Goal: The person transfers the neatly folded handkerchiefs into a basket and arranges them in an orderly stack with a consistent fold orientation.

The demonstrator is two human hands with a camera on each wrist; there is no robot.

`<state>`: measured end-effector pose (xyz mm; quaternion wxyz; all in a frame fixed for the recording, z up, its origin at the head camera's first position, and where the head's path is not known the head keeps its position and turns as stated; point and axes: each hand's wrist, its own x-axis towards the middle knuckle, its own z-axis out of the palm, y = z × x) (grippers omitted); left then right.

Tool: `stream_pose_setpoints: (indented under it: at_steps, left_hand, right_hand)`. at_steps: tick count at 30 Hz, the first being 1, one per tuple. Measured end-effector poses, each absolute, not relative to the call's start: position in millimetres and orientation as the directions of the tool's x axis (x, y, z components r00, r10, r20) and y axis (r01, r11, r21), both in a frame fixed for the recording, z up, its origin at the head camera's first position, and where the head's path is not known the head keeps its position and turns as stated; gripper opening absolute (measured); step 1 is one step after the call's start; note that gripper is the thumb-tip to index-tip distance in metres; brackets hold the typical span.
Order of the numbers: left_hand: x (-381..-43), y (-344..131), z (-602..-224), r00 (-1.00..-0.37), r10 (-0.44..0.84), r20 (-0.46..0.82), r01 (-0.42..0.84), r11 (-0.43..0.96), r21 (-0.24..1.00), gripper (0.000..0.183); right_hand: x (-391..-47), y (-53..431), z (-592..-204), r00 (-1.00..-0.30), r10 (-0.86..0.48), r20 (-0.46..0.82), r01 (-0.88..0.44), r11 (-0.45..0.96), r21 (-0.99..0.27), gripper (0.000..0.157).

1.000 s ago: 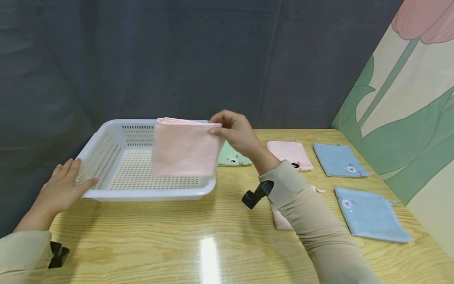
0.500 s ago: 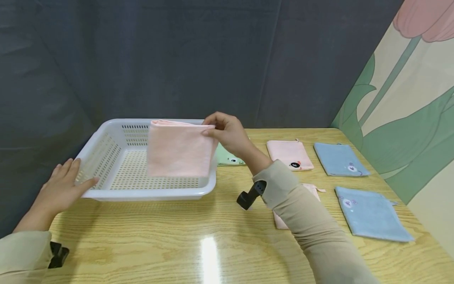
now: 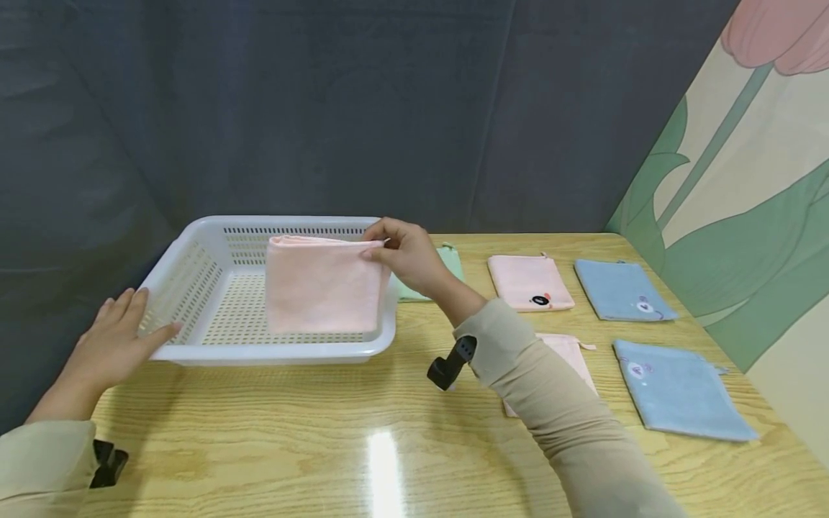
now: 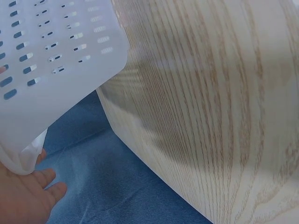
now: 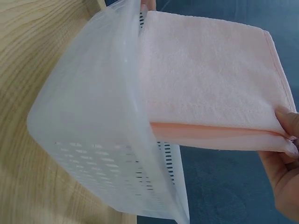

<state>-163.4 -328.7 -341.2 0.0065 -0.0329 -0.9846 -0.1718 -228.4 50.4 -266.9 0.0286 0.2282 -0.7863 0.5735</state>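
Dark curtain (image 3: 337,108) beside a tulip mural (image 3: 751,208)

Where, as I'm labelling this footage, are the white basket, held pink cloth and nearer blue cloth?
White basket (image 3: 272,352), head view: front rim.
Held pink cloth (image 5: 210,72), right wrist view: broad face.
Nearer blue cloth (image 3: 683,392), head view: middle.

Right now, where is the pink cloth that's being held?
In the head view, the pink cloth hangs from the right hand over the right half of the white basket.

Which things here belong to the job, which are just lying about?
In use:
folded pale-pink cloth, pinched by the right hand
white perforated plastic basket, left hand on its rim

Lying about, possibly queued:
two square blue cloths
two square pink cloths
pale-green cloth, partly hidden
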Motion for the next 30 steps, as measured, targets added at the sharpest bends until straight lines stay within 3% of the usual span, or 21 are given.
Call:
stream_pose_setpoints:
  at_steps: [30]
  left_hand:
    - [-163,-327,-339,-0.999,0.052,0.009,0.052,0.934,0.353,0.083]
  right_hand:
    - [-230,37,-297,-0.881,-0.361,0.305,-0.424,0.320,-0.847,0.007]
